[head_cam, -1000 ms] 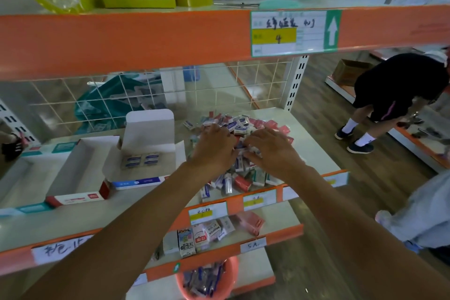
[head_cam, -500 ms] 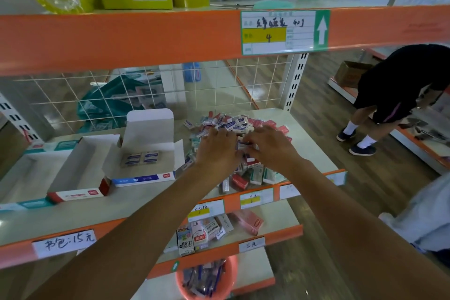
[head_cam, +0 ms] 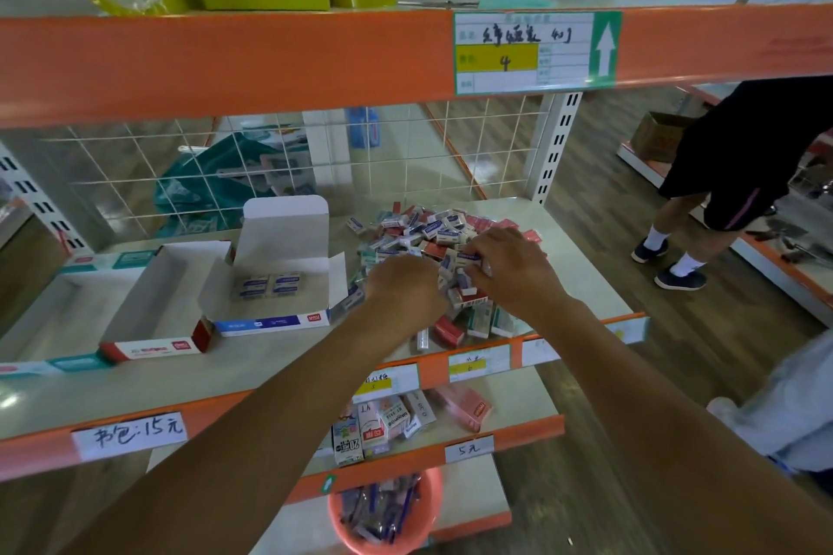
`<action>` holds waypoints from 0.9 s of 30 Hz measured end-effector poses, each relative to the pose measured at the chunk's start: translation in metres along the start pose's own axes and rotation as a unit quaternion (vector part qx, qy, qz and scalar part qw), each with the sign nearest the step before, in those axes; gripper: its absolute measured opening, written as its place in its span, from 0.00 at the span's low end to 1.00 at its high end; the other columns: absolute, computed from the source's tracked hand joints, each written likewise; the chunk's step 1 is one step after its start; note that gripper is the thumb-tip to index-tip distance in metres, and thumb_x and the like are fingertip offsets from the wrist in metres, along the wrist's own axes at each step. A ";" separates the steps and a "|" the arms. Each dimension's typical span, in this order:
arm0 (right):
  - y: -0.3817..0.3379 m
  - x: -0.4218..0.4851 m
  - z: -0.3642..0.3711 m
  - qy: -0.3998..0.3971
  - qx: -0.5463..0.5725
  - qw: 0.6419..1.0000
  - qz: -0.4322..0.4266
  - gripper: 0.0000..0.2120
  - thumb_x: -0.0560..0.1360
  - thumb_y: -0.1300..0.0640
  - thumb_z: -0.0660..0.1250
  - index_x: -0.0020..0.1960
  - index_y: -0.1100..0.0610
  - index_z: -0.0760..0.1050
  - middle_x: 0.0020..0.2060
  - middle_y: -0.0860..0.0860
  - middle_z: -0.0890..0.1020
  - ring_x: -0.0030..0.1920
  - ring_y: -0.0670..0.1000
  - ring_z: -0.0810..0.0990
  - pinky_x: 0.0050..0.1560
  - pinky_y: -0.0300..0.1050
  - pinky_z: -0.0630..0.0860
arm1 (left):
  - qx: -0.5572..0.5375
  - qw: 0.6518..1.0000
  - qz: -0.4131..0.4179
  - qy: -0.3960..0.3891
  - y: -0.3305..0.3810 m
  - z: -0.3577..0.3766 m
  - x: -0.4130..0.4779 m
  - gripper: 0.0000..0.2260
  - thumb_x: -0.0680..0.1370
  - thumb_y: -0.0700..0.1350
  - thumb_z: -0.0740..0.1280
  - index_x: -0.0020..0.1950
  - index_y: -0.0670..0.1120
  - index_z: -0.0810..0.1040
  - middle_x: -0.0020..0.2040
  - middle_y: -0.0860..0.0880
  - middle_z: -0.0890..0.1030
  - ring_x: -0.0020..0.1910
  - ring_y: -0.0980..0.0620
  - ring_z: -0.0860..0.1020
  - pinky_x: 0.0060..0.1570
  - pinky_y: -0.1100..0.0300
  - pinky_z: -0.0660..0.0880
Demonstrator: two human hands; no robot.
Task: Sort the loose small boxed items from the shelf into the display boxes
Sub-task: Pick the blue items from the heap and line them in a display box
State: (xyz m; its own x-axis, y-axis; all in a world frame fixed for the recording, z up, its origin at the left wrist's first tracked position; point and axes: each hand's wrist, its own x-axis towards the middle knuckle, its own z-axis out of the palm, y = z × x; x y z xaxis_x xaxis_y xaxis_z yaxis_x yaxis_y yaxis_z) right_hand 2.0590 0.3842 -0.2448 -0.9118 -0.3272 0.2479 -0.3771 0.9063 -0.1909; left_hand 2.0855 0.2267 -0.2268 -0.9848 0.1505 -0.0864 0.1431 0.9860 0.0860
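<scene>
A heap of small boxed items (head_cam: 432, 234), red, blue-and-white and green, lies on the right half of the shelf (head_cam: 279, 356). Both my hands are down in the heap. My left hand (head_cam: 403, 284) has its fingers curled into the boxes; what it grips is hidden. My right hand (head_cam: 509, 266) pinches a small blue-and-white box (head_cam: 469, 256) at its fingertips. To the left stands an open blue-fronted display box (head_cam: 270, 320) with a few blue-and-white boxes inside, lid flap up. Left of that sits a red-fronted display box (head_cam: 148, 347).
An orange beam (head_cam: 225, 59) crosses overhead. A wire grid (head_cam: 405, 158) backs the shelf. Lower shelves hold more small cartons (head_cam: 374, 428) and a pink bucket (head_cam: 423, 523) of pens. A person in black shorts (head_cam: 739, 176) stands in the aisle at right.
Both hands have shifted a little within the heap, the right one moving back and now pinching a blue-and-white box. The display boxes have not moved.
</scene>
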 end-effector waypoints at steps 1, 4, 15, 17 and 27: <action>-0.001 0.002 -0.001 0.007 0.007 1.000 0.007 0.11 0.77 0.52 0.66 0.56 0.55 0.77 0.51 0.51 0.80 0.53 0.53 0.74 0.54 0.50 0.74 | -0.016 1.000 -0.006 0.011 -0.003 -0.002 0.001 0.11 0.77 0.51 0.65 0.45 0.43 0.75 0.40 0.48 0.74 0.42 0.48 0.76 0.40 0.57 0.73; -0.010 0.010 -0.004 0.015 0.024 1.000 0.012 0.11 0.77 0.51 0.66 0.56 0.55 0.77 0.50 0.52 0.81 0.53 0.53 0.73 0.50 0.48 0.72 | -0.076 0.996 -0.025 0.049 -0.015 -0.011 0.002 0.09 0.76 0.49 0.67 0.43 0.43 0.74 0.40 0.48 0.75 0.39 0.50 0.74 0.37 0.59 0.70; -0.088 0.042 0.001 -0.002 0.178 0.984 -0.022 0.16 0.74 0.59 0.69 0.62 0.54 0.77 0.49 0.53 0.75 0.47 0.52 0.77 0.45 0.37 0.66 | -0.142 0.982 -0.045 0.114 -0.098 -0.034 -0.030 0.09 0.76 0.44 0.66 0.54 0.42 0.76 0.53 0.43 0.80 0.52 0.44 0.78 0.48 0.58 0.71; -0.105 0.045 0.004 -0.005 0.207 0.978 -0.025 0.14 0.74 0.59 0.70 0.60 0.55 0.78 0.51 0.53 0.79 0.47 0.51 0.77 0.47 0.38 0.68 | -0.143 0.981 -0.054 0.118 -0.114 -0.036 -0.037 0.07 0.78 0.42 0.64 0.54 0.43 0.73 0.54 0.43 0.79 0.52 0.45 0.77 0.51 0.57 0.71; -0.158 0.065 0.026 -0.033 0.288 0.956 0.034 0.07 0.73 0.54 0.72 0.49 0.53 0.76 0.42 0.46 0.80 0.42 0.46 0.77 0.41 0.36 0.71 | -0.281 0.955 -0.073 0.062 -0.176 -0.028 -0.048 0.12 0.75 0.44 0.70 0.58 0.50 0.76 0.52 0.50 0.79 0.43 0.54 0.77 0.42 0.67 0.73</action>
State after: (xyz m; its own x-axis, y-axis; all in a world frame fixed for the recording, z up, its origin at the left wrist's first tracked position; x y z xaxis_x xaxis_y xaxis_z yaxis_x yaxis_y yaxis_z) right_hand 2.0556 0.2128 -0.2229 -0.9385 -0.3059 0.1602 -0.3263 0.6340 -0.7011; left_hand 2.1045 0.0444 -0.2096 -0.9993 -0.0306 -0.0227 -0.0381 0.7958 0.6043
